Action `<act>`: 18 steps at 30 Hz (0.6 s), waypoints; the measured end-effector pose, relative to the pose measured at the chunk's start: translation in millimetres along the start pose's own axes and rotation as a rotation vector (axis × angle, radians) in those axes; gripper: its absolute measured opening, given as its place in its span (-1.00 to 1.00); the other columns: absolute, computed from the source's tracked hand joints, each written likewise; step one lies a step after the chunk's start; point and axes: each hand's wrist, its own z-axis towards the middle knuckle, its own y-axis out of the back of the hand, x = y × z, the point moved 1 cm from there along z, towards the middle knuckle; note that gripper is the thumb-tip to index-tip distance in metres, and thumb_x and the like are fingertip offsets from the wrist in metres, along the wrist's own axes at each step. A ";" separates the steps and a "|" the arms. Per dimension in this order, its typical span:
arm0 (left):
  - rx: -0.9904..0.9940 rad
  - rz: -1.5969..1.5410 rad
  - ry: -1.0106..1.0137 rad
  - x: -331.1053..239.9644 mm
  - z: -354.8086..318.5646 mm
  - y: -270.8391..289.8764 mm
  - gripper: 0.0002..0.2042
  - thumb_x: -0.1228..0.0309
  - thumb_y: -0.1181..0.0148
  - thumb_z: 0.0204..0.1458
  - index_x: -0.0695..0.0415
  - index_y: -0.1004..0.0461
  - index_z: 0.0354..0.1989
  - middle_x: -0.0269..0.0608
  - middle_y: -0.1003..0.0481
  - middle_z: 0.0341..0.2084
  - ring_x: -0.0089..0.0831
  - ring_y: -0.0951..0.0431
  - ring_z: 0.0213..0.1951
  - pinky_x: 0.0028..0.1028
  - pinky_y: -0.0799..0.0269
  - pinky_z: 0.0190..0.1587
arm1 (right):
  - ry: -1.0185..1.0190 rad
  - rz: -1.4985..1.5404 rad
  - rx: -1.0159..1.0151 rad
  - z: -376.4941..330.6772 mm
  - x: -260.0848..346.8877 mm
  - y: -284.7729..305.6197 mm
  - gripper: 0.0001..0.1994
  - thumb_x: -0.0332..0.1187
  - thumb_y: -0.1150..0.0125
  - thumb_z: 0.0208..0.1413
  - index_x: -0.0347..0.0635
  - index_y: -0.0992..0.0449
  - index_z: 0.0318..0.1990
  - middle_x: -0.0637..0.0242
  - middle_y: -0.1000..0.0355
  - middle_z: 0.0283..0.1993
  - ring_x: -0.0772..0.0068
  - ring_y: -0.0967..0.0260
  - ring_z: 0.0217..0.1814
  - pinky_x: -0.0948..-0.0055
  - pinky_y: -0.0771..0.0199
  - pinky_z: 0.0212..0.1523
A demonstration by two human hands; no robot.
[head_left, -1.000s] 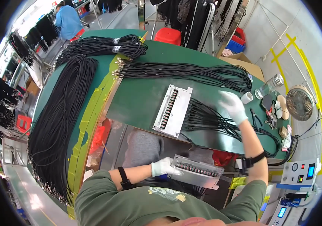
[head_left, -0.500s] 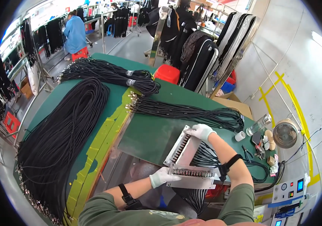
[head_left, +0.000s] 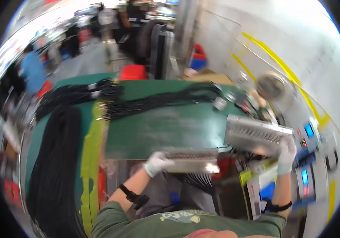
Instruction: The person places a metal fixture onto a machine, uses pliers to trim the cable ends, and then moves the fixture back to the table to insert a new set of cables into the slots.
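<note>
My gloved left hand [head_left: 158,164] grips the left end of a silver metal cable fixture [head_left: 188,164], held low over my lap at the table's front edge. Black cables [head_left: 199,179] hang beneath it. Out to the right, my gloved right hand [head_left: 286,154] is closed on the right end of a second metal fixture [head_left: 253,135], which has a row of slots along it. This one is tilted above the table's right end. Motion blur hides whether cables sit in its slots. Both thumbs and fingers are partly hidden by the metal.
The green table [head_left: 154,133] carries a long black cable bundle [head_left: 58,158] at left and another cable bundle [head_left: 162,99] towards the back. A yellow-green strip [head_left: 90,158] runs between. At right are a fan [head_left: 271,85], a white cup [head_left: 219,103] and control boxes [head_left: 307,133].
My right hand has carried its fixture right, away from the one in my left hand; the two were close together before. My head view has turned right, blurring the scene.
</note>
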 end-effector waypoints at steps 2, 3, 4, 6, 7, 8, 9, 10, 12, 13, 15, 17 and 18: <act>-0.136 -0.051 -0.115 -51.5 8.8 -20.3 -0.64 0.51 -0.36 -0.02 0.35 -0.52 -0.02 -0.21 -0.59 -0.27 -0.46 -0.60 -0.29 -0.47 -0.54 -0.20 | -0.093 0.212 -0.213 -19.6 15.3 72.1 -0.63 -0.25 -0.07 0.33 -0.35 -0.44 0.14 0.29 -0.44 0.09 0.49 -0.38 0.09 0.42 -0.38 0.13; -0.169 -0.023 -0.031 -46.2 18.7 -5.1 -0.68 0.53 -0.34 0.00 0.33 -0.54 -0.05 -0.20 -0.58 -0.22 -0.47 -0.59 -0.21 -0.46 -0.53 -0.12 | -0.127 0.264 -0.288 -32.3 35.2 102.2 -0.58 -0.20 -0.03 0.37 -0.35 -0.40 0.19 0.26 -0.40 0.17 0.47 -0.35 0.15 0.40 -0.36 0.18; -0.259 0.004 0.036 -40.9 33.3 9.5 -0.72 0.51 -0.33 0.01 0.31 -0.56 -0.09 -0.19 -0.58 -0.22 -0.45 -0.59 -0.19 -0.44 -0.51 -0.09 | -0.121 0.304 -0.372 -43.5 48.5 131.7 -0.55 -0.16 -0.03 0.36 -0.34 -0.39 0.21 0.24 -0.39 0.19 0.42 -0.36 0.16 0.38 -0.36 0.19; -0.223 -0.089 -0.062 -46.8 66.2 20.9 -0.69 0.48 -0.24 0.11 0.34 -0.49 0.01 -0.14 -0.56 -0.13 -0.38 -0.59 -0.12 -0.40 -0.52 -0.02 | -0.119 0.298 -0.538 -69.9 58.6 178.4 -0.52 -0.11 -0.04 0.35 -0.33 -0.37 0.22 0.22 -0.39 0.20 0.36 -0.37 0.17 0.36 -0.36 0.21; -0.238 -0.076 -0.092 -39.6 79.8 30.5 -0.66 0.47 -0.21 0.14 0.35 -0.46 0.06 -0.11 -0.55 -0.08 -0.35 -0.59 -0.08 -0.38 -0.51 0.02 | -0.154 0.315 -0.684 -84.5 62.5 197.5 -0.53 -0.11 -0.02 0.36 -0.32 -0.38 0.21 0.17 -0.43 0.16 0.33 -0.42 0.13 0.31 -0.42 0.17; -0.211 -0.106 -0.096 -32.8 93.4 39.9 -0.64 0.47 -0.17 0.17 0.36 -0.41 0.12 -0.08 -0.52 -0.02 -0.32 -0.56 -0.03 -0.36 -0.49 0.06 | -0.178 0.338 -0.827 -102.4 65.5 216.4 -0.54 -0.10 0.00 0.36 -0.30 -0.40 0.19 0.12 -0.46 0.11 0.30 -0.47 0.09 0.26 -0.48 0.12; -0.194 -0.139 -0.099 -24.7 103.5 45.1 -0.61 0.48 -0.13 0.19 0.36 -0.36 0.17 -0.05 -0.48 0.04 -0.30 -0.54 0.03 -0.34 -0.48 0.11 | -0.183 0.294 -0.886 -121.1 64.0 234.0 -0.54 -0.10 0.00 0.36 -0.30 -0.40 0.19 0.12 -0.46 0.11 0.30 -0.47 0.09 0.26 -0.48 0.12; -0.121 -0.140 -0.088 -26.3 106.5 37.1 -0.59 0.48 -0.12 0.20 0.36 -0.33 0.20 -0.03 -0.46 0.07 -0.28 -0.52 0.06 -0.33 -0.46 0.13 | -0.259 0.319 -0.893 -140.8 62.9 253.2 -0.51 -0.08 -0.01 0.36 -0.29 -0.36 0.24 0.18 -0.42 0.18 0.31 -0.42 0.15 0.31 -0.41 0.19; -0.014 -0.139 -0.064 -31.8 107.4 27.0 -0.58 0.48 -0.11 0.21 0.36 -0.30 0.22 -0.02 -0.44 0.10 -0.26 -0.50 0.09 -0.32 -0.44 0.16 | -0.332 0.328 -0.934 -194.9 51.3 300.5 -0.47 -0.06 -0.02 0.35 -0.27 -0.32 0.29 0.23 -0.39 0.24 0.32 -0.37 0.20 0.36 -0.35 0.25; -0.013 -0.140 -0.035 -34.1 108.1 25.8 -0.57 0.47 -0.11 0.21 0.36 -0.28 0.24 -0.02 -0.43 0.11 -0.26 -0.49 0.10 -0.31 -0.43 0.17 | -0.395 0.310 -0.968 -219.0 34.5 307.4 -0.47 -0.05 -0.04 0.33 -0.28 -0.34 0.27 0.22 -0.40 0.22 0.31 -0.39 0.18 0.35 -0.37 0.22; -0.002 -0.133 -0.008 -34.8 110.7 23.9 -0.56 0.47 -0.10 0.22 0.35 -0.27 0.25 -0.02 -0.42 0.13 -0.26 -0.48 0.11 -0.31 -0.42 0.19 | -0.518 0.293 -1.016 -248.1 -4.0 321.8 -0.48 -0.03 -0.08 0.31 -0.28 -0.38 0.21 0.21 -0.43 0.17 0.31 -0.42 0.14 0.34 -0.41 0.17; 0.010 -0.140 0.015 -32.6 111.3 24.1 -0.54 0.45 -0.10 0.23 0.35 -0.24 0.27 -0.02 -0.42 0.13 -0.25 -0.49 0.11 -0.30 -0.42 0.19 | -0.647 0.289 -1.041 -261.6 -62.1 320.9 -0.48 -0.01 -0.12 0.28 -0.29 -0.43 0.16 0.19 -0.46 0.12 0.31 -0.45 0.10 0.33 -0.46 0.11; 0.011 -0.150 0.029 -31.3 110.7 24.4 -0.54 0.43 -0.10 0.23 0.34 -0.23 0.27 -0.02 -0.42 0.13 -0.24 -0.49 0.11 -0.29 -0.42 0.19 | -0.712 0.282 -1.048 -273.4 -81.7 323.4 -0.48 0.00 -0.14 0.26 -0.29 -0.45 0.13 0.19 -0.47 0.10 0.30 -0.47 0.07 0.32 -0.48 0.08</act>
